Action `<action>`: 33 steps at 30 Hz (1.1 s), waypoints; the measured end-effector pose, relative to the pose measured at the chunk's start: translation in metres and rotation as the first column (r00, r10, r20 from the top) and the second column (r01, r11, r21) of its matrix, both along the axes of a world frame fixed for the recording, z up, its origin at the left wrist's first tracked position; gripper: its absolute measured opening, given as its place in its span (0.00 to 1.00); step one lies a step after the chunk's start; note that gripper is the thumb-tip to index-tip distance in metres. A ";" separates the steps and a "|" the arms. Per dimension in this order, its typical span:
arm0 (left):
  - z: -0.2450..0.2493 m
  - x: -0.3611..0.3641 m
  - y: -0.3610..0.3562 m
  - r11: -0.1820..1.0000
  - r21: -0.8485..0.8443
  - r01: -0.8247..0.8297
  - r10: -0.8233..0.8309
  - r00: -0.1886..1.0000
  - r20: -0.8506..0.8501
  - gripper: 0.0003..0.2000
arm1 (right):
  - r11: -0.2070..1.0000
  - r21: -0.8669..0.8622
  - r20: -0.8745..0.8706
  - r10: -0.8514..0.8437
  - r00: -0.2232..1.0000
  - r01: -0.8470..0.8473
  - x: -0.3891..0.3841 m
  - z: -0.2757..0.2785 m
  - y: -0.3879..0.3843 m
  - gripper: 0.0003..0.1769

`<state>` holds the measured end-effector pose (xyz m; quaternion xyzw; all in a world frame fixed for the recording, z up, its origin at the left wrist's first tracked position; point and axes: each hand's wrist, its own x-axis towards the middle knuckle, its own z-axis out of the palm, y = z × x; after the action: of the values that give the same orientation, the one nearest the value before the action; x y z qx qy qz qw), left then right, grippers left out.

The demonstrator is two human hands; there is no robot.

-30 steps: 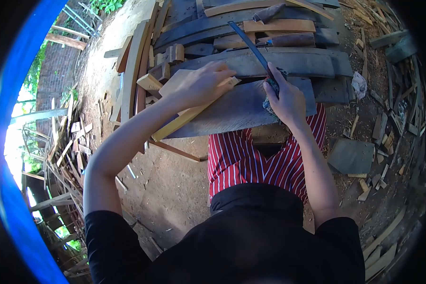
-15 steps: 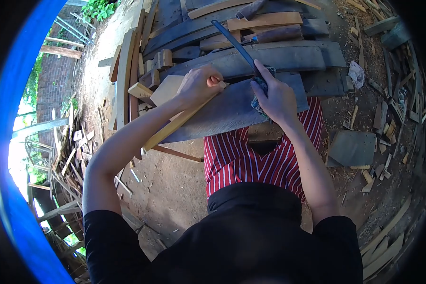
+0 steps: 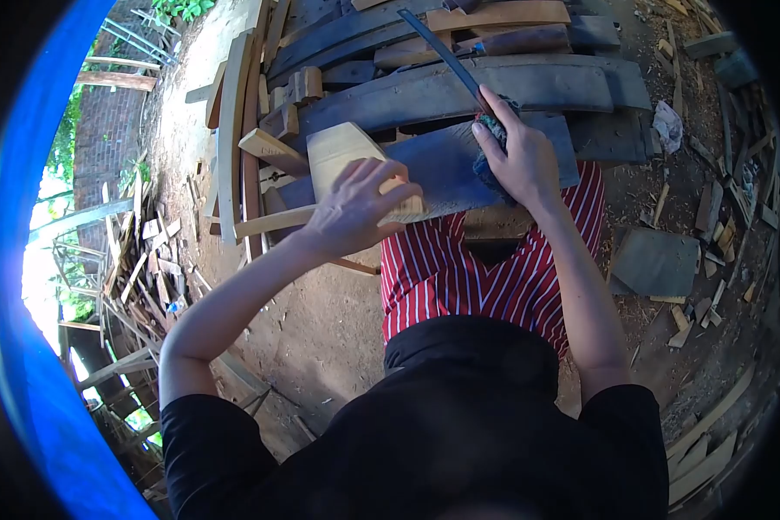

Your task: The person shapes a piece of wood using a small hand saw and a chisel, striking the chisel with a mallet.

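Note:
My left hand (image 3: 364, 204), fingers spread and bent, lies over the near end of a pale wooden piece (image 3: 342, 156). Beneath that piece and to its right is a dark flat board (image 3: 459, 169). A narrow pale strip (image 3: 273, 223) reaches out leftward from beside my left wrist. My right hand (image 3: 520, 160) is closed round the cloth-wrapped end of a long dark metal tool (image 3: 442, 54), whose bare blade points up and to the left. The hand with the tool is over the right part of the dark board.
Long curved boards (image 3: 511, 91) lie across the back, with small wooden blocks (image 3: 305, 87) at their left. Upright planks (image 3: 231, 139) stand on the left. A grey square panel (image 3: 659, 263) and wood scraps lie on the ground at right.
My left hand has opened from a pinch on the long pale strip and moved down onto the wide pale piece. That strip now lies further left. My right hand still holds the tool.

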<state>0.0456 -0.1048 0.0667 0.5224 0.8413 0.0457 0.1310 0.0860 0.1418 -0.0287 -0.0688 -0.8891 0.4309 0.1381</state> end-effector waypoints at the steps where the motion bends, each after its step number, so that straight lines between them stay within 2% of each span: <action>1: -0.010 0.002 -0.006 1.000 -0.003 -0.001 0.001 1.000 0.001 0.26 | 1.000 -0.003 0.001 0.001 1.000 -0.001 0.000 -0.001 -0.001 0.29; 5: -0.033 0.007 -0.017 0.998 0.051 -0.036 0.037 0.999 -0.026 0.28 | 1.000 -0.018 0.038 -0.005 0.999 0.006 0.001 0.002 0.003 0.30; 6: -0.035 0.008 -0.019 0.996 0.090 -0.002 0.008 0.997 -0.073 0.28 | 1.000 -0.025 0.073 0.005 0.997 -0.003 0.001 0.004 0.002 0.30; 8: -0.036 0.009 -0.024 0.992 0.124 0.025 -0.009 0.991 -0.133 0.29 | 1.000 -0.027 0.034 0.007 0.999 -0.007 0.000 0.002 0.003 0.30; 10: -0.037 0.010 -0.024 0.972 0.197 0.126 -0.076 0.966 -0.246 0.25 | 1.000 -0.027 -0.001 0.005 1.000 -0.005 -0.001 0.000 0.000 0.30; 14: -0.050 0.020 -0.028 0.975 0.134 0.177 -0.116 0.922 -0.369 0.24 | 1.000 0.006 0.012 -0.025 1.000 0.025 0.002 0.000 0.001 0.29; 17: -0.047 0.023 -0.021 0.981 0.153 0.119 -0.045 0.907 -0.418 0.21 | 1.000 0.015 -0.006 -0.011 1.000 0.011 0.000 0.000 -0.001 0.30; 20: -0.046 0.020 -0.018 0.969 0.226 0.101 -0.005 0.921 -0.389 0.19 | 0.999 0.047 -0.020 -0.024 1.000 0.024 0.002 -0.002 -0.003 0.30; 22: -0.038 0.017 -0.014 0.937 0.347 -0.034 0.159 0.927 -0.339 0.17 | 0.996 0.073 -0.031 -0.041 0.999 0.043 0.004 -0.004 -0.003 0.30; 23: -0.036 0.015 -0.016 0.937 0.348 -0.029 0.156 0.926 -0.343 0.17 | 0.996 0.076 -0.033 -0.038 0.999 0.040 0.005 -0.005 -0.003 0.30; 25: -0.030 0.007 -0.018 0.854 0.498 -0.150 0.335 0.891 -0.307 0.17 | 0.996 0.082 -0.053 -0.029 0.998 0.033 0.005 0.000 -0.004 0.31; 27: -0.023 0.011 -0.021 0.834 0.529 -0.159 0.370 0.871 -0.323 0.18 | 0.990 0.133 0.048 -0.042 0.998 0.035 0.009 0.007 -0.007 0.30; 28: -0.020 0.015 -0.024 0.790 0.593 -0.155 0.393 0.870 -0.296 0.20 | 0.984 0.171 -0.051 -0.040 0.998 0.049 0.007 0.002 -0.008 0.32; 29: -0.018 0.019 -0.027 0.742 0.652 -0.154 0.415 0.870 -0.266 0.22 | 0.986 0.164 -0.067 -0.026 0.997 0.037 0.007 -0.004 -0.007 0.32; 31: -0.009 0.026 -0.027 0.740 0.663 -0.117 0.423 0.846 -0.323 0.24 | 0.988 0.146 -0.090 -0.042 0.995 0.055 0.008 -0.003 -0.008 0.32; 33: -0.005 0.033 -0.026 0.687 0.724 -0.057 0.440 0.826 -0.353 0.24 | 0.986 0.166 -0.034 -0.023 0.999 0.029 0.008 -0.001 -0.008 0.32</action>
<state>0.0784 -0.1311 0.0612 0.4017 0.8322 0.2339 -0.3022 0.0941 0.1341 -0.0296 -0.0618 -0.9187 0.3544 0.1632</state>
